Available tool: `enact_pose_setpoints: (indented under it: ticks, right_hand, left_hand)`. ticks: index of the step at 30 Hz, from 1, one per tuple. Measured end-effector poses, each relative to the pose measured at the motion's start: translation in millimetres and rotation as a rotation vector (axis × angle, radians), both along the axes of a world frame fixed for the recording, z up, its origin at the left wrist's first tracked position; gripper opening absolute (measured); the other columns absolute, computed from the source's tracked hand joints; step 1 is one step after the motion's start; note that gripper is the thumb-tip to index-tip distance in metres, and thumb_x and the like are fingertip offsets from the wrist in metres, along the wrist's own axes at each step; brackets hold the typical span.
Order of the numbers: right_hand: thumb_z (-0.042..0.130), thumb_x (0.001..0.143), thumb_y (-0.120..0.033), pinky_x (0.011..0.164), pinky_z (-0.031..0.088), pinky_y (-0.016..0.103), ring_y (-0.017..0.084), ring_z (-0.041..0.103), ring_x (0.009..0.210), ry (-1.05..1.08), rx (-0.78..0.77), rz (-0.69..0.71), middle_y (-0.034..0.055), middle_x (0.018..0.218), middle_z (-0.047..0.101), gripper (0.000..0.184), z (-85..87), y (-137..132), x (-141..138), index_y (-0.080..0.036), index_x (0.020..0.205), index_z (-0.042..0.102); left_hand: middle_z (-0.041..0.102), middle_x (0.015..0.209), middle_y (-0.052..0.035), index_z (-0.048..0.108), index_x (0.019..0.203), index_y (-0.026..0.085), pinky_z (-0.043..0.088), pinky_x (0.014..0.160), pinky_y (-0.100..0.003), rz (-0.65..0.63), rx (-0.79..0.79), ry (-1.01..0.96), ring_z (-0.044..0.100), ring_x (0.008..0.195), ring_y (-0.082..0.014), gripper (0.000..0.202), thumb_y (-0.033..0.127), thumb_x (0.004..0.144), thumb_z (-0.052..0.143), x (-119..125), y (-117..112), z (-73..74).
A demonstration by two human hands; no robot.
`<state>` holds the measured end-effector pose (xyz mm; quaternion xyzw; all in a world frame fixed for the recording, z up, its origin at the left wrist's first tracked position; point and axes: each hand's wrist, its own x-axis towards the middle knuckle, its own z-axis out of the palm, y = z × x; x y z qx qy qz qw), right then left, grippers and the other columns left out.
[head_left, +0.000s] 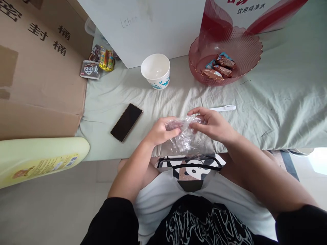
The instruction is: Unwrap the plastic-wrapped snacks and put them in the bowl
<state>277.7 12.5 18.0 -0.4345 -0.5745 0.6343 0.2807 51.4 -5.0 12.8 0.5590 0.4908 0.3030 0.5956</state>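
Note:
Both hands meet over the near edge of a cloth-covered table (pixel 281 102). My left hand (pixel 160 131) and my right hand (pixel 212 124) each pinch a crumpled clear plastic bag (pixel 186 137), which hangs down between them toward my lap. Something dark shows through the plastic near my left fingers; I cannot make out what it is. A pink ribbed bowl (pixel 245 47) with several wrapped snack bars (pixel 221 66) stands at the back right. A white paper cup (pixel 155 70) stands behind my hands, and a white pen (pixel 223 108) lies just beyond my right hand.
A black phone (pixel 126 121) lies face down left of my hands. A large cardboard box (pixel 38 68) fills the left side, with snack packets (pixel 98 61) beside it. A pale yellow-green board (pixel 38 158) juts in at lower left. A white box (pixel 153 23) stands at the back.

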Motion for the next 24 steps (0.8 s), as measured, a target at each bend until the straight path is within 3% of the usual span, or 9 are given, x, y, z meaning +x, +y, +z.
enact_pose_setpoints:
  ticks: [4,6,9,11,13,17,21,24]
  right_hand:
    - [0.085,0.072,-0.044,0.076,0.055,0.032,0.017,0.068,0.081,0.197,-0.085,-0.234,0.0001,0.089,0.069,0.062,-16.7,7.4,3.4,-0.024,0.122,0.055]
    - [0.087,0.069,-0.048,0.087,0.056,0.037,0.02,0.07,0.093,0.275,-0.122,-0.253,0.0015,0.099,0.07,0.067,-21.8,7.2,2.7,-0.027,0.124,0.054]
    - [0.087,0.067,-0.047,0.087,0.056,0.04,0.021,0.068,0.091,0.199,-0.127,-0.21,0.0023,0.095,0.07,0.056,-25.3,4.0,-2.3,-0.024,0.111,0.062]
    - [0.085,0.069,-0.044,0.082,0.054,0.039,0.02,0.065,0.082,0.085,-0.057,-0.22,0.0018,0.085,0.068,0.039,-26.2,2.7,-5.7,-0.021,0.093,0.065]
    - [0.081,0.073,-0.042,0.078,0.052,0.036,0.018,0.062,0.077,0.009,0.025,-0.244,0.0016,0.079,0.066,0.029,-27.3,2.9,-7.1,-0.02,0.08,0.064]
    - [0.076,0.079,-0.044,0.067,0.051,0.035,0.018,0.061,0.066,-0.022,0.038,-0.202,0.0007,0.071,0.065,0.028,-33.3,5.3,-5.3,-0.023,0.077,0.058]
    - [0.078,0.079,-0.049,0.058,0.052,0.036,0.018,0.061,0.057,0.093,-0.086,-0.213,-0.0014,0.066,0.062,0.033,-37.7,6.9,-6.1,-0.027,0.088,0.056]
    - [0.081,0.075,-0.052,0.057,0.051,0.033,0.016,0.059,0.056,0.224,-0.073,-0.271,-0.0028,0.064,0.06,0.036,-32.9,8.3,-7.2,-0.027,0.091,0.061]
  left_hand:
    - [0.071,0.075,-0.0012,0.069,0.076,0.018,0.052,0.069,-0.028,0.303,-0.122,-0.206,0.066,0.072,-0.0157,0.012,0.026,0.067,0.069,2.4,11.0,-12.1]
    - [0.073,0.078,-0.002,0.07,0.08,0.018,0.054,0.072,-0.029,0.349,-0.143,-0.313,0.069,0.076,-0.0173,0.018,0.029,0.066,0.072,1.8,14.1,-16.3]
    - [0.076,0.089,-0.0045,0.071,0.096,0.019,0.056,0.077,-0.033,0.258,-0.149,-0.388,0.072,0.084,-0.0211,0.038,0.036,0.064,0.081,1.3,15.3,-20.3]
    - [0.077,0.093,-0.0056,0.071,0.103,0.019,0.057,0.079,-0.034,0.191,-0.131,-0.3,0.073,0.087,-0.023,0.045,0.034,0.062,0.084,1.9,14.6,-23.1]
    - [0.078,0.088,-0.0048,0.073,0.1,0.017,0.056,0.076,-0.032,0.171,-0.086,-0.1,0.073,0.084,-0.022,0.035,0.026,0.066,0.078,2.3,13.8,-26.5]
    - [0.072,0.066,-0.0002,0.075,0.093,0.016,0.052,0.06,-0.027,0.145,0.008,0.233,0.068,0.061,-0.017,0.022,0.019,0.075,0.063,-0.6,14.0,-31.0]
    - [0.069,0.063,0.0028,0.07,0.105,0.018,0.047,0.047,-0.024,0.166,-0.058,-0.04,0.062,0.046,-0.0133,0.03,0.028,0.078,0.064,-7.3,16.0,-25.6]
    - [0.067,0.062,0.0036,0.068,0.097,0.02,0.044,0.043,-0.023,0.207,-0.062,-0.266,0.06,0.043,-0.0114,0.027,0.038,0.077,0.071,-13.9,17.9,-19.5]
